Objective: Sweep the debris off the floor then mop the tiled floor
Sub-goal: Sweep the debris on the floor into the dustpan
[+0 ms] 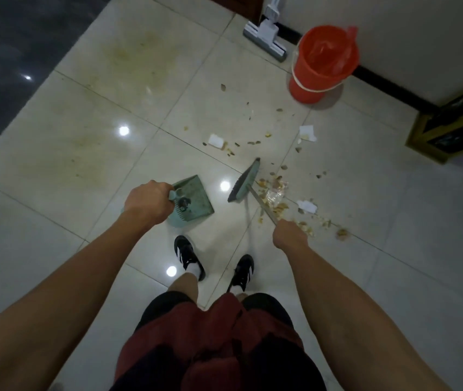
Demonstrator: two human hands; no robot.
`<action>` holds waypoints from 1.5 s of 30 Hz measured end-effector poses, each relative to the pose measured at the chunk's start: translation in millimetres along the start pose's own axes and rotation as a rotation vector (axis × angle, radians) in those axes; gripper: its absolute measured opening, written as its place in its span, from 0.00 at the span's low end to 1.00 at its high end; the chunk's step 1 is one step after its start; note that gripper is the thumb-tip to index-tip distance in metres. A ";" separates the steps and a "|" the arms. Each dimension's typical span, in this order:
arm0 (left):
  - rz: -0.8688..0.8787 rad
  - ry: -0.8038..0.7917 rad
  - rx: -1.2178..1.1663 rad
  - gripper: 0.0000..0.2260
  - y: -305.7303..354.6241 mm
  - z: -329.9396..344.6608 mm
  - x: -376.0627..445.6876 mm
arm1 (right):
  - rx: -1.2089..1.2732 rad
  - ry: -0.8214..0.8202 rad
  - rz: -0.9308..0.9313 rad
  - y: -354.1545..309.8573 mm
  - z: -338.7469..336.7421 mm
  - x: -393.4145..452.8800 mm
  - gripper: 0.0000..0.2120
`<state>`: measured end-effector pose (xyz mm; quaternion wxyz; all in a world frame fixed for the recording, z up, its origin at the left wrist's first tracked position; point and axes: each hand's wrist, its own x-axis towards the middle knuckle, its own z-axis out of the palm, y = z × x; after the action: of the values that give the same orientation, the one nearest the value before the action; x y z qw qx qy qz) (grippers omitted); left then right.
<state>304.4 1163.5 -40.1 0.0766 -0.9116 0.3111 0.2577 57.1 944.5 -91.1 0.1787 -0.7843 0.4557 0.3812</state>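
My left hand (147,203) grips the handle of a green dustpan (193,197) that rests on the tiled floor (89,136) just ahead of my feet. My right hand (289,235) grips the metal handle of a green broom (246,180), whose bristle head stands on the floor to the right of the dustpan. Debris (277,197) of crumbs, shells and clear wrapper lies to the right of the broom head. More bits and white paper scraps (215,140) are scattered farther ahead. A white flat mop (265,38) leans at the far wall.
A red bucket (322,63) with a red bag in it stands by the wall at the far right. A gold-framed dark cabinet (456,125) juts in on the right. Yellowish stains mark the tiles at the far left. My two feet in black shoes (188,256) stand behind the dustpan.
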 end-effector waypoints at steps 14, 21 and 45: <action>0.106 0.031 0.051 0.05 121.6 -11.8 -14.0 | 0.205 0.085 0.015 79.1 -11.8 0.4 0.14; 0.042 0.062 -0.025 0.04 85.1 -32.5 -0.7 | 0.254 0.081 -0.055 34.0 -33.0 23.0 0.12; -0.111 -0.007 -0.160 0.06 -192.1 -116.1 185.5 | 0.190 0.003 -0.232 -342.9 -137.5 134.0 0.17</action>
<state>595.0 1183.5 -40.7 0.0189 -0.9296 0.2385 0.2802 448.2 959.3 -127.3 0.2942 -0.8119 0.3961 0.3120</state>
